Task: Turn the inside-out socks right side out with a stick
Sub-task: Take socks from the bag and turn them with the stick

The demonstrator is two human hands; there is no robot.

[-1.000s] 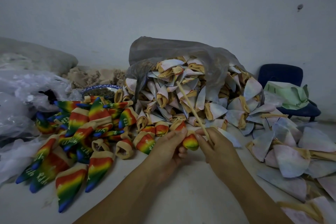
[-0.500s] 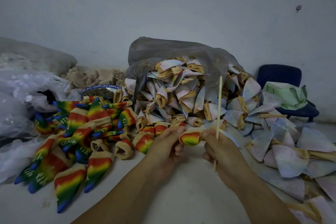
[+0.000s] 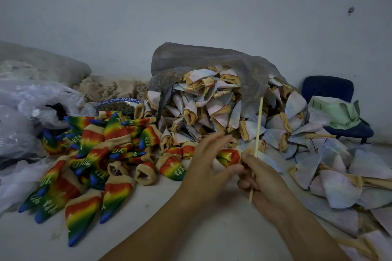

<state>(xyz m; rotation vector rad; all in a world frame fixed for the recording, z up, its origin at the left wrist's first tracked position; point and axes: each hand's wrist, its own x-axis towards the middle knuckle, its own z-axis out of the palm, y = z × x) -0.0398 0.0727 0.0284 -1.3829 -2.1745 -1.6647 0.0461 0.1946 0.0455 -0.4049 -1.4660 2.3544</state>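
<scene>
The rainbow sock (image 3: pixel 230 156) in work sits above the table, between the two hands. Its long axis runs left to right, the tan cuff end toward the right hand (image 3: pixel 267 182) and the coloured body toward the left hand (image 3: pixel 206 161). Its bright side faces out, so this one looks turned.

The stick (image 3: pixel 258 125) stands almost upright, just right of the cuff and crossing the sock's axis rather than lying along it. The right hand is curled around its lower part, and the thumb and forefinger appear to touch the cuff. The left hand is blurred, its fingers straight and spread over the sock's left end. It does not look clamped on anything.

The left hand is nearer the sock's body. The heap of turned rainbow socks (image 3: pixel 95 154) lies further left, so setting this sock aside would probably fall to that hand.

Pale inside-out socks (image 3: pixel 212 112) spill from a grey plastic bag (image 3: pixel 201 59) at the far side and spread to the right.
</scene>
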